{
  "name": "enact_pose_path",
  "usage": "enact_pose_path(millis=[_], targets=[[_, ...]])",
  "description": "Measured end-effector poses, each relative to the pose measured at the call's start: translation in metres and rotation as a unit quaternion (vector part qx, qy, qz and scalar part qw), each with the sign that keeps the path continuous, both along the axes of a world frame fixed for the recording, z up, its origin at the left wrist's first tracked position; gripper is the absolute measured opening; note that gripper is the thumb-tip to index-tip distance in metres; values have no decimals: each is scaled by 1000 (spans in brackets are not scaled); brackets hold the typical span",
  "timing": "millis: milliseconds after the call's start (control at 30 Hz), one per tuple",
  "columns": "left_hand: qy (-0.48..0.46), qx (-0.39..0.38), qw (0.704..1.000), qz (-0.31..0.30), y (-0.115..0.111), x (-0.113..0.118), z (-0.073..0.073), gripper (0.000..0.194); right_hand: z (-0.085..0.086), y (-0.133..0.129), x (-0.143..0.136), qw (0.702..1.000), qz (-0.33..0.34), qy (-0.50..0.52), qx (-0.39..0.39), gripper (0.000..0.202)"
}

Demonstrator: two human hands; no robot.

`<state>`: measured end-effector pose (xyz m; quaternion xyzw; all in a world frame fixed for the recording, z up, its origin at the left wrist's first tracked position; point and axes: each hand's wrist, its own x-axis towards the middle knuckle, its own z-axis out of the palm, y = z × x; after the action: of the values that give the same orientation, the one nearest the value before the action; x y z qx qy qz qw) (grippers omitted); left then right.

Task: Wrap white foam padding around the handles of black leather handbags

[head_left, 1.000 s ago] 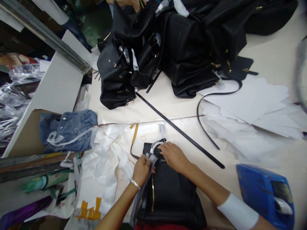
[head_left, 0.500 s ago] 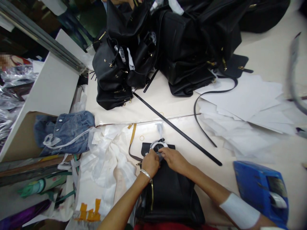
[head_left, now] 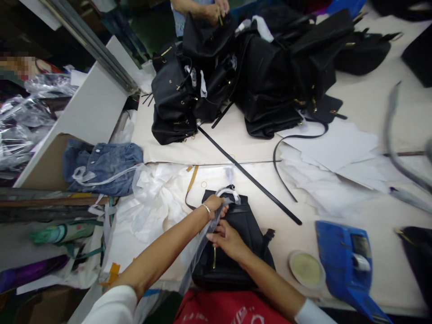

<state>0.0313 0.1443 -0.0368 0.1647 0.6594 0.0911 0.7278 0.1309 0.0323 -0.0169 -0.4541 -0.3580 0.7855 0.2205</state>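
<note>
A black backpack (head_left: 232, 256) with a gold zip lies in front of me, its top handle (head_left: 232, 192) wrapped in whitish plastic. My left hand (head_left: 215, 206) is closed on a translucent plastic strip (head_left: 199, 252) just below the handle. The strip trails down to the left across the bag's side. Lower down, my right hand (head_left: 229, 238) has its fingers loosely bent and apart, fingertips beside the strip. Whether they touch it is hard to tell.
More black bags (head_left: 270, 81) are heaped at the back, where a co-worker's hands (head_left: 216, 11) show. A black strap (head_left: 249, 175) crosses the table. White paper sheets (head_left: 334, 148), a blue tape dispenser (head_left: 344, 261) and a round tub (head_left: 306, 268) are on the right; denim (head_left: 108, 166) lies left.
My right hand has moved down and away from the handle. My left hand stays close to the handle, and the long plastic strip now shows stretching down to the left. The view has shifted.
</note>
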Motion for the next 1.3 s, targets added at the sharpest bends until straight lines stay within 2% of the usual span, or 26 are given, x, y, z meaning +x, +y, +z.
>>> enact_pose_path(millis=[100,167,267,333,400,467,567,667,733,800,833,900,967,1000,1067,1167,1233,1300], targets=[[-27,8,1000,13,4,0,5,24,2,-15,-39,999,-11,4,-51,39],[-41,31,998,22,4,-4,10,24,0,-16,-52,998,-14,-27,-61,32],[-63,95,993,39,-10,-21,28,24,-4,-9,-48,996,-33,-85,12,32],[-74,143,986,50,-30,-37,45,24,-4,1,-37,990,-49,-113,66,33],[-85,189,977,49,-59,-54,64,29,1,14,-24,990,-64,-106,70,35],[-109,233,966,19,-91,-67,81,37,9,30,-16,994,-79,-56,46,37],[-127,232,963,-42,-138,-80,97,40,21,57,-10,990,-132,30,29,36],[-155,185,969,-52,-177,-97,97,36,24,76,-3,986,-159,7,60,37],[-165,151,974,-39,-195,-115,91,33,21,77,10,984,-129,-69,104,39],[-138,157,978,10,-207,-132,80,30,15,66,29,970,-100,-160,151,38],[-115,170,977,58,-209,-139,74,29,11,58,39,955,-86,-218,181,37],[-63,178,968,165,-208,-146,63,28,1,37,58,905,-35,-352,236,47],[-31,153,963,220,-199,-140,55,27,-10,18,72,859,44,-447,245,66],[-25,140,967,213,-193,-133,52,27,-16,11,77,845,81,-473,235,73],[-30,135,977,163,-178,-115,49,27,-28,2,84,852,106,-473,197,79],[-36,134,983,121,-152,-87,43,29,-43,0,96,868,70,-456,185,72],[-40,128,985,109,-134,-71,37,28,-49,3,109,860,37,-469,199,64],[-52,124,986,93,-115,-56,31,26,-52,8,125,839,0,-504,205,60]])
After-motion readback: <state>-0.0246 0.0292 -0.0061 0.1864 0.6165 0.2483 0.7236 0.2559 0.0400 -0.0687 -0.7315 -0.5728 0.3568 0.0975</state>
